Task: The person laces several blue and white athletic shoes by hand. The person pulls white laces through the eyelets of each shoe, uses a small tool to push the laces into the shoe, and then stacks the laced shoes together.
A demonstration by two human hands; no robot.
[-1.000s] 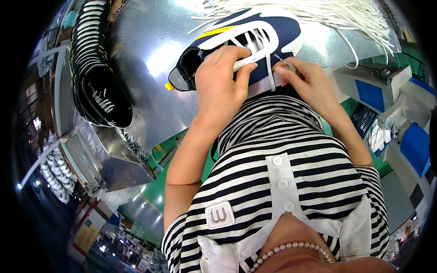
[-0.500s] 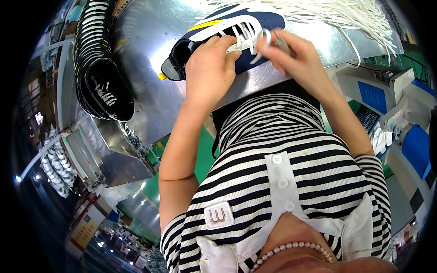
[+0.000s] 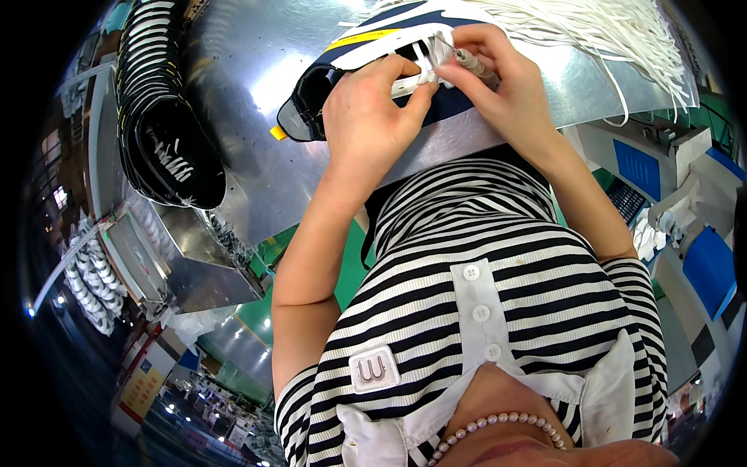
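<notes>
A navy, white and yellow shoe upper (image 3: 364, 52) lies on its side on the metal table, its dark collar to the left. White shoelace (image 3: 421, 61) crosses its throat. My left hand (image 3: 372, 110) is closed on the upper's near side, index finger and thumb at the eyelet edge beside the lace. In my right hand (image 3: 510, 89) is a small hooked tool with a grey handle (image 3: 478, 68), its thin tip toward the eyelets. The right fingertips are closed around it near the lace; their exact hold on the lace is hidden.
A long nested stack of black-and-white shoe uppers (image 3: 152, 93) stands at the left of the metal table (image 3: 253, 156). Loose white laces (image 3: 591, 39) are piled at the far right, some hanging over the edge. Grey equipment with blue panels (image 3: 638, 167) stands to the right.
My right hand has come in to the eyelets, and the tool now shows more clearly. The left thumb has moved right, closer to the lace. The upper has shifted slightly.
</notes>
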